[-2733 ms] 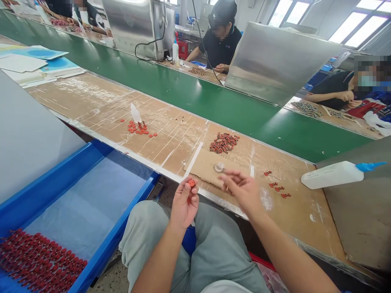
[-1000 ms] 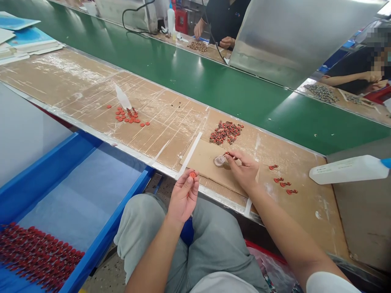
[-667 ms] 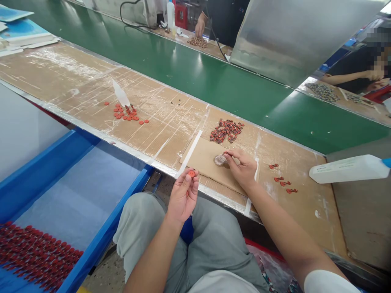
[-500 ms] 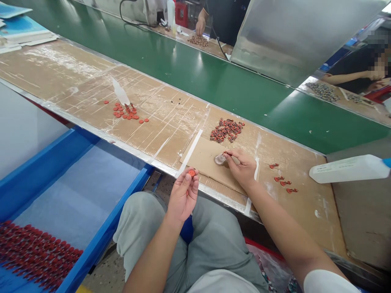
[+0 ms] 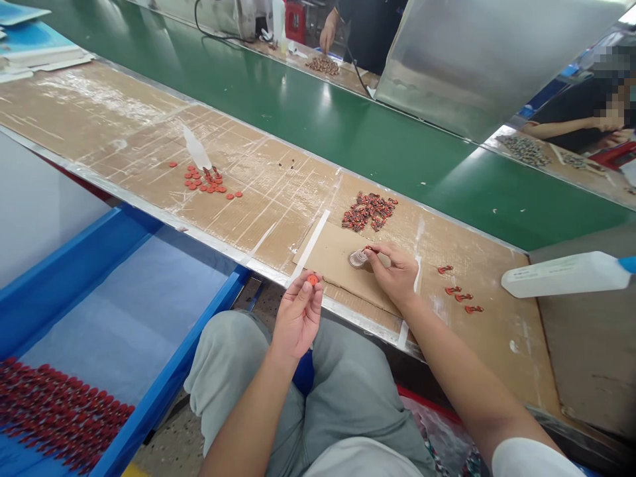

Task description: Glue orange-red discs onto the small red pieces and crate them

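Note:
My left hand is raised above my knees, with a small orange-red disc pinched between thumb and fingers. My right hand rests over a cardboard sheet, its fingertips pinching a small red piece. That piece sits right by a clear round dish, whose contents I cannot make out. Several red shaped pieces lie in a loose row to the right of my right hand. A heap of similar pieces lies just beyond the cardboard.
Orange-red discs lie around a translucent squeeze bottle on the taped bench. A white bottle with a blue nozzle lies at right. A blue tray holds rows of red pieces. A green belt runs beyond, with a co-worker across it.
My right hand has moved in from open fingers to a pinch on a red piece at the dish. My left hand keeps the disc. The view has tilted slightly.

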The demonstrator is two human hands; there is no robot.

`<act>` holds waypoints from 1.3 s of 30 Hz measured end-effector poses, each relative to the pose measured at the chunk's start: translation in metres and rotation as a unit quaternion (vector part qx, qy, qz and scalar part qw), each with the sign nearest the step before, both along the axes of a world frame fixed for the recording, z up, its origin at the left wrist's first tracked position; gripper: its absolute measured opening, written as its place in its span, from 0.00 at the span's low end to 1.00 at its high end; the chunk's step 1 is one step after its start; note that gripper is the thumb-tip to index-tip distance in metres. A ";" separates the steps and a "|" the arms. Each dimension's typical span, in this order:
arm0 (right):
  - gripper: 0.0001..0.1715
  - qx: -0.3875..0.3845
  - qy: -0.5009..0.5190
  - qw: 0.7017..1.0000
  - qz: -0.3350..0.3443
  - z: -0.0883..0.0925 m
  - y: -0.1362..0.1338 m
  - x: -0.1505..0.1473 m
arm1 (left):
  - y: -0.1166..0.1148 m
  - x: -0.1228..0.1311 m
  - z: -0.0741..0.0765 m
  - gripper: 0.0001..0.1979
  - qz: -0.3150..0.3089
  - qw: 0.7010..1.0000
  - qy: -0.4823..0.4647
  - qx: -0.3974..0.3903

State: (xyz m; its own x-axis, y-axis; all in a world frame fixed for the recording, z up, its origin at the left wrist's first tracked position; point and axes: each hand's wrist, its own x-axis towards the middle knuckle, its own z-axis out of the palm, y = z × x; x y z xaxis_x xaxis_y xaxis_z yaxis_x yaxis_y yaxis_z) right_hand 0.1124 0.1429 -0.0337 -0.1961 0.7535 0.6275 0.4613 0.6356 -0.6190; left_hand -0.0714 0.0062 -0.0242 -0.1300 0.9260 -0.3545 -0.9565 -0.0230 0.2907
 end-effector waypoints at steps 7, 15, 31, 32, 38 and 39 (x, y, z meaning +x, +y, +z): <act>0.12 -0.185 0.255 0.949 -0.023 0.009 0.000 -0.004 | 0.000 0.001 0.003 0.11 -0.008 1.000 0.027 -0.004; 0.06 -0.491 0.400 0.767 0.105 0.063 -0.040 -0.008 | -0.006 0.009 0.009 0.10 -0.021 0.998 0.061 -0.006; 0.13 -0.255 0.274 0.923 0.085 0.063 -0.112 -0.037 | -0.022 0.022 0.025 0.10 -0.056 0.997 0.047 0.037; 0.13 -0.238 0.251 0.935 0.079 0.062 -0.115 -0.038 | -0.022 0.022 0.025 0.10 -0.055 0.997 0.048 0.037; 0.20 -0.154 0.175 0.968 0.089 0.062 -0.118 -0.043 | -0.020 0.021 0.023 0.10 -0.042 0.996 0.064 0.042; 0.20 -0.143 0.167 0.971 0.092 0.062 -0.117 -0.044 | -0.020 0.021 0.023 0.10 -0.037 0.996 0.068 0.044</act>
